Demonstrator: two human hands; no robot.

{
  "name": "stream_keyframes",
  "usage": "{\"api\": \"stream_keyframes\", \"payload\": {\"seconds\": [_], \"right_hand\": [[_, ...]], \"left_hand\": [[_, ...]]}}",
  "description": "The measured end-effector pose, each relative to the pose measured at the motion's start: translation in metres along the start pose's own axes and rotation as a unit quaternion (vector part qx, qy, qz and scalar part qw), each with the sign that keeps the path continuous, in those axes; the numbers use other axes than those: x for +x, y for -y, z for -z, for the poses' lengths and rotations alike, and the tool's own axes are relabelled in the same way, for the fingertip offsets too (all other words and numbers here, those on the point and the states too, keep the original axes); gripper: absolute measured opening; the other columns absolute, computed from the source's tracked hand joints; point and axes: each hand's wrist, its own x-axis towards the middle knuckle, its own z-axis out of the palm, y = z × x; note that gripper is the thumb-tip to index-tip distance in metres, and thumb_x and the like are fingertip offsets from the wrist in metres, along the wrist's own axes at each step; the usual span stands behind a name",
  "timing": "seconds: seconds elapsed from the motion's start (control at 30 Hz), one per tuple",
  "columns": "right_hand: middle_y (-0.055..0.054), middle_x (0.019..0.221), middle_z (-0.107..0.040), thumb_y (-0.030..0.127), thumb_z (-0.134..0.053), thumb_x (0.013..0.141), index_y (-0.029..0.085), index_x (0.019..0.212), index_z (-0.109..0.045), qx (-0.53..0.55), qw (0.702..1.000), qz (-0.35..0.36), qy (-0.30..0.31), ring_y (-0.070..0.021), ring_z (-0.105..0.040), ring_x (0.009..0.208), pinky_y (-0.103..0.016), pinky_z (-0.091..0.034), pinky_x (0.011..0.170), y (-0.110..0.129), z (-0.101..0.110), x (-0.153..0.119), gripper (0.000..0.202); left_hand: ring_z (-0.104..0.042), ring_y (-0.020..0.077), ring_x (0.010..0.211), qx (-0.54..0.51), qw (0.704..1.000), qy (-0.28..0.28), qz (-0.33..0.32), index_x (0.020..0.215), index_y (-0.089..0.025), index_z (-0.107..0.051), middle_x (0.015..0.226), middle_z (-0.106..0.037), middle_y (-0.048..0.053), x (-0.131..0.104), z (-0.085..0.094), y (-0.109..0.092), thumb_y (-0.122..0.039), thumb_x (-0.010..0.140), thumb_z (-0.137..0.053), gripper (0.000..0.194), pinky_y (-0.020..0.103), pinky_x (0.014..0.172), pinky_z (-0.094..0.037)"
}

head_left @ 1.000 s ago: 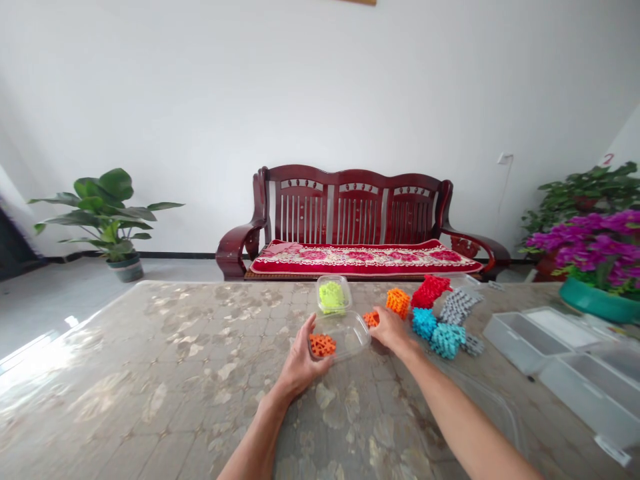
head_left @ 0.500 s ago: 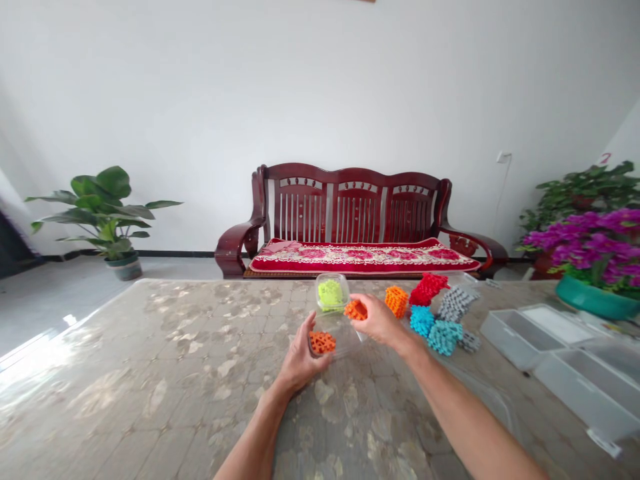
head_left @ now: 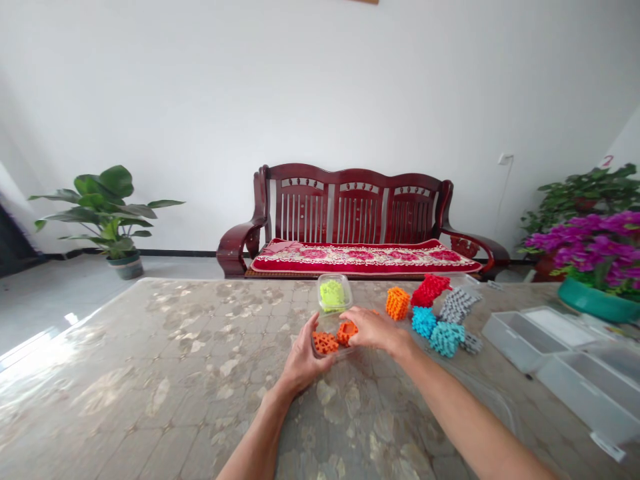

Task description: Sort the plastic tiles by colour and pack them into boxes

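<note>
Fingers (head_left: pixel 353 338) of the right hand (head_left: pixel 365 328) are clamped on a block (head_left: pixel 345 333), thumb on the near side, the rest curled over from the right. It is a deep orange, knobbly all over, with toothed edges like a small cog and a hollow in the face turned upward. Whether it rests on the bottom of the clear tub (head_left: pixel 343 353) or hangs just above, I cannot tell from where I stand; it is within the rim, right beside its twin (head_left: pixel 325 343), the same orange, pierced with dark gaps, at the tub's left end.

That end is gripped by the left hand (head_left: pixel 301 351), thumb along the near wall and fingers round the far one. Behind stands a box (head_left: pixel 334 309) with lime pieces (head_left: pixel 331 293) in it. Past the right wrist, on the patterned surface (head_left: pixel 165 373), sit a paler orange cube (head_left: pixel 397 304), a red bundle (head_left: pixel 429 291), a blue one (head_left: pixel 424 321), a teal one (head_left: pixel 447 339) and grey pieces (head_left: pixel 457 305). Farther right are clear trays (head_left: pixel 517 352).
</note>
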Motion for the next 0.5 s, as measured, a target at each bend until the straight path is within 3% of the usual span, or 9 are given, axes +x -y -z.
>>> {"api": "stream_keyframes", "payload": {"seconds": [0.23,0.43,0.5], "right_hand": [[-0.003,0.109,-0.070,0.009,-0.058,0.069,0.026,0.105,-0.071,-0.027,1.000,0.000,0.013,-0.0216,-0.061,0.106,-0.029,-0.043,0.091,0.004,0.006,-0.003,0.042],[-0.002,0.112,-0.069,0.006,-0.053,0.072,0.029,0.102,-0.073,-0.023,0.997,0.073,0.010,-0.0181,-0.061,0.105,-0.025,-0.042,0.090,0.003,-0.004,0.002,0.042],[-0.002,0.105,-0.071,0.006,-0.054,0.072,0.028,0.095,-0.075,-0.033,0.998,0.046,0.015,-0.0178,-0.062,0.100,-0.024,-0.044,0.088,0.003,-0.007,0.003,0.038]], "left_hand": [[-0.047,0.0298,0.129,0.002,1.000,-0.003,-0.004,0.145,-0.017,-0.031,0.139,-0.050,0.015,0.000,0.001,-0.003,-0.038,0.066,-0.074,0.093,0.044,0.108,-0.040],[-0.046,0.0292,0.131,0.010,1.000,0.001,-0.006,0.145,-0.016,-0.029,0.140,-0.048,0.015,0.000,0.000,-0.001,-0.038,0.067,-0.074,0.093,0.043,0.108,-0.039],[-0.046,0.0292,0.131,0.006,1.000,0.004,-0.006,0.146,-0.016,-0.029,0.140,-0.048,0.016,0.000,0.001,0.000,-0.038,0.067,-0.074,0.093,0.043,0.108,-0.039]]}}
